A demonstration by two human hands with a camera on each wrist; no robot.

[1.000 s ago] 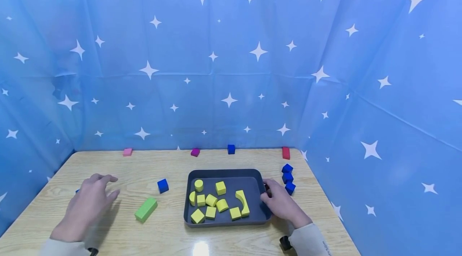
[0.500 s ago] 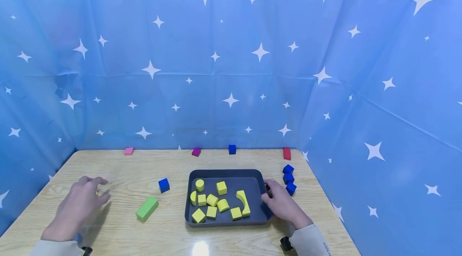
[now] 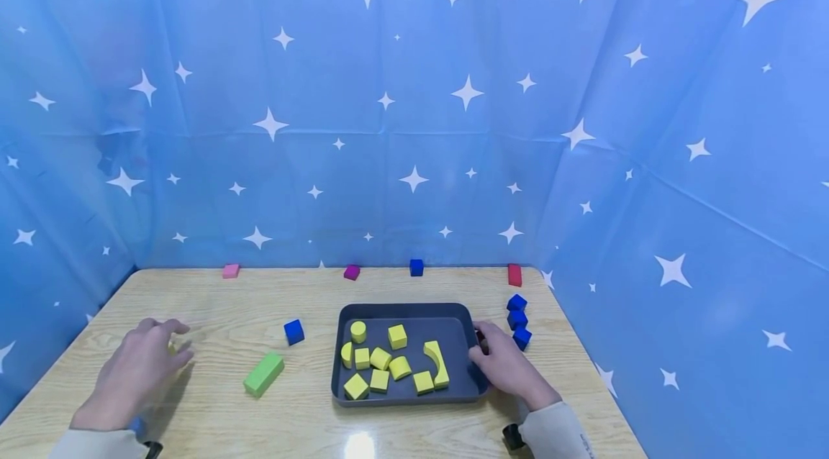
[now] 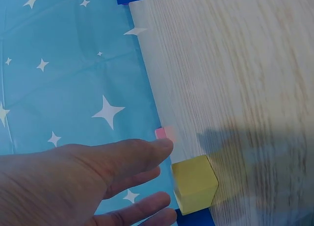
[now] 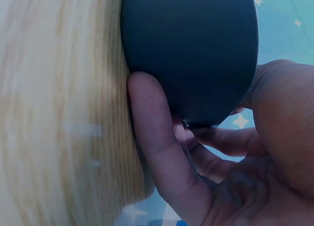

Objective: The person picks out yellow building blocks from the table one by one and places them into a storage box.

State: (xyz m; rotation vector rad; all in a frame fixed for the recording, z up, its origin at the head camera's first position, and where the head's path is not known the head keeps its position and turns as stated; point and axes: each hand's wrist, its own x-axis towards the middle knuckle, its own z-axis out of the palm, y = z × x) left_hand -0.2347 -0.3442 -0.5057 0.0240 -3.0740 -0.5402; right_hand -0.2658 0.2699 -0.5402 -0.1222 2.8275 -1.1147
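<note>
My left hand (image 3: 139, 369) is held at the left of the table with its thumb and fingers apart. In the left wrist view, a yellow block (image 4: 195, 184) stands just past those fingertips, and a blue piece (image 4: 196, 217) shows at its lower edge. Whether the fingers touch the yellow block is hard to tell. With the right hand (image 3: 508, 362) I grip the right end of a dark grey tray (image 3: 404, 311). The right wrist view has the thumb and fingers round the tray's end (image 5: 191, 49). Several yellow blocks (image 3: 380, 358) of mixed shapes lie in the tray.
Between left hand and tray lie a green block (image 3: 263, 375) and a blue cube (image 3: 294, 332). Several blocks line the far edge, among them a pink one (image 3: 231, 271) and a red one (image 3: 514, 275). Blue cubes (image 3: 517, 319) sit beyond the right hand.
My left hand has moved left and slightly nearer to me; a bit of yellow now shows between its thumb and fingers. The right hand keeps its grip on the tray.
</note>
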